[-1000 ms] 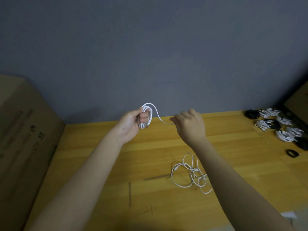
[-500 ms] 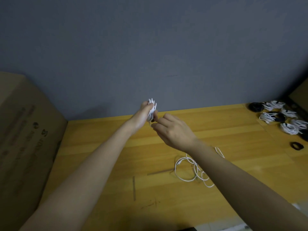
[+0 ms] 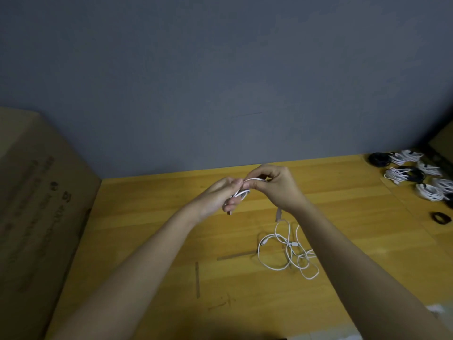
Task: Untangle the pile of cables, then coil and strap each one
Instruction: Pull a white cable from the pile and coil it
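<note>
My left hand [image 3: 221, 196] grips a small coil of white cable [image 3: 242, 192] above the wooden table [image 3: 152, 231]. My right hand [image 3: 275, 186] meets it from the right and pinches a loop of the same cable at the top of the coil. Most of the coil is hidden by my fingers. A loose tangle of white cable [image 3: 288, 251] lies on the table below my right wrist, partly covered by my right forearm.
A large cardboard box [image 3: 36, 217] stands against the table's left side. Several coiled white and black cables [image 3: 414, 175] lie at the far right, with a black strap ring [image 3: 441, 218] in front of them. A grey wall backs the table.
My right hand closed in on the left from the right and now pinches the cable at the coil. Both hands dropped a little lower over the table.
</note>
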